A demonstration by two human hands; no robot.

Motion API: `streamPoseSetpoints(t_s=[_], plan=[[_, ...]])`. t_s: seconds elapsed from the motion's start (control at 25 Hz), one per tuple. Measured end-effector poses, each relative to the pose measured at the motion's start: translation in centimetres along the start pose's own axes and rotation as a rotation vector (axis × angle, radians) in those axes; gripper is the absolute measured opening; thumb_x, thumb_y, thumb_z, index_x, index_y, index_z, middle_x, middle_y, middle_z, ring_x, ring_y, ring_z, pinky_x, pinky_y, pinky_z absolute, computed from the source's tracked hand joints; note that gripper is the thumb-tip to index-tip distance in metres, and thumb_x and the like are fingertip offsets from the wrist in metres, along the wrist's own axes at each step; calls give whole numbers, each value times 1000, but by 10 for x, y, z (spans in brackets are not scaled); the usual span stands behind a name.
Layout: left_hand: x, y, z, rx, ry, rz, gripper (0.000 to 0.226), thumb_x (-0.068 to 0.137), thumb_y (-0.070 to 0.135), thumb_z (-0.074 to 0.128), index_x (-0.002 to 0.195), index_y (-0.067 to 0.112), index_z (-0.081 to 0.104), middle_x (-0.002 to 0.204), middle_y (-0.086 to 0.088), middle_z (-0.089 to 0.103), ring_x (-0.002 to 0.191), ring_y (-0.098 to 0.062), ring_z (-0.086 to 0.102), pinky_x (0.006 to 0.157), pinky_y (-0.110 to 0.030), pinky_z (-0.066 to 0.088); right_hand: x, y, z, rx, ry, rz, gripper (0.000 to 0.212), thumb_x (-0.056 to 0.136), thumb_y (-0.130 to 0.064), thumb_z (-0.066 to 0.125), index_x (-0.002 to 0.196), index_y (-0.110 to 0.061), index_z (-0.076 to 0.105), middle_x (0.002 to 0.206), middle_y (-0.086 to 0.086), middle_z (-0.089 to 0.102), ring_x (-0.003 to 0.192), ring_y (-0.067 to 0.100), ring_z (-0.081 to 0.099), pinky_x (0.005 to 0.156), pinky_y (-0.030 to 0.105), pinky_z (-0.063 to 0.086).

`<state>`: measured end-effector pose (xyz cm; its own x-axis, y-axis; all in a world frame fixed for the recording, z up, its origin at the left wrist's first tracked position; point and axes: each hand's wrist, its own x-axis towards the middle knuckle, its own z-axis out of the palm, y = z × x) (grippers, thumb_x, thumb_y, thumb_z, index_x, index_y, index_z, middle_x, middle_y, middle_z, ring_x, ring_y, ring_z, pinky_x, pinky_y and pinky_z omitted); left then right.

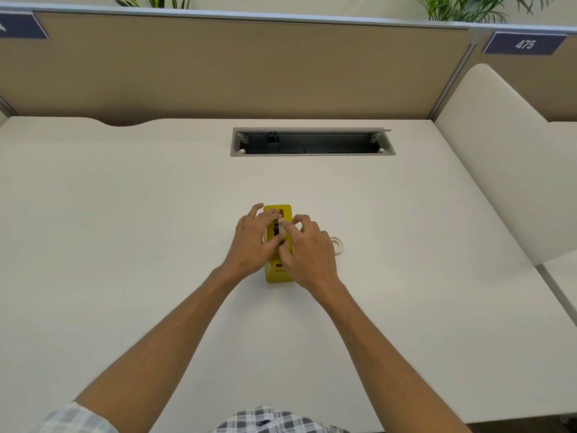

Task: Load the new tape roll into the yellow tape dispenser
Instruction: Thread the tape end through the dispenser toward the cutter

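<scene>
Two bare hands meet over a yellow tape dispenser [278, 270] standing on a pale bench [125, 214]. The left hand [253, 242] lies against the dispenser's left side, its fingers [265, 215] spread and curled loosely over the top, thumb near the black hub [276, 230] at the middle. Between the two sets of fingertips sits a whitish roll, seemingly down in the dispenser's cradle, though how firmly either hand holds it cannot be told. The right hand [310, 251] covers the dispenser's right side, its fingers [288, 226] bent and pressed to that roll, thumb low by the near end. Just right of the right hand's knuckles, a second tape roll [338, 245] lies flat on the bench, apart from the dispenser. Well beyond the fingertips, an open cable slot [312, 142] is cut into the bench.
</scene>
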<state>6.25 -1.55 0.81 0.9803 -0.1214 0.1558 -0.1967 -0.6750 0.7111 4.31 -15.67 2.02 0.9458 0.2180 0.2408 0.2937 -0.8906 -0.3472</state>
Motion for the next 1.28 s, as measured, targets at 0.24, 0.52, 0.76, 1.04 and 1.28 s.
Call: streamPoseSetpoints(t_s=[0.24,0.52,0.76,1.04,1.28], plan=[[-2,-1,-4,-13,10,-57,46,89,30,62,133,23,51,150,-2,40,143,-21,25,114,-44,26,-2,0,0,10,-4,1,40,86,-20,56,126,-20,56,123,7,54,100,26,55,74,38,44],[-1,-1,-5,-40,28,-4,34,87,24,67,120,23,61,136,5,53,141,-20,28,112,-46,26,-1,0,-1,8,-5,5,43,87,-21,55,130,-22,53,123,7,54,101,25,55,76,39,45],[4,-3,-9,79,-36,-42,51,89,33,63,136,18,51,146,-2,46,145,-21,22,116,-48,23,-1,0,1,8,2,2,38,87,-21,57,125,-21,56,122,7,55,99,25,56,74,38,44],[1,-4,-8,8,39,22,35,85,24,70,118,20,64,134,3,58,143,-17,26,115,-44,22,1,-1,-1,9,-10,10,42,88,-20,55,130,-23,53,123,6,54,102,24,55,76,37,44],[6,-4,-8,138,-42,-16,49,91,36,61,135,16,52,146,0,47,147,-20,17,117,-51,19,0,0,0,0,-10,3,37,88,-21,55,126,-21,56,124,6,54,102,24,55,75,37,44]])
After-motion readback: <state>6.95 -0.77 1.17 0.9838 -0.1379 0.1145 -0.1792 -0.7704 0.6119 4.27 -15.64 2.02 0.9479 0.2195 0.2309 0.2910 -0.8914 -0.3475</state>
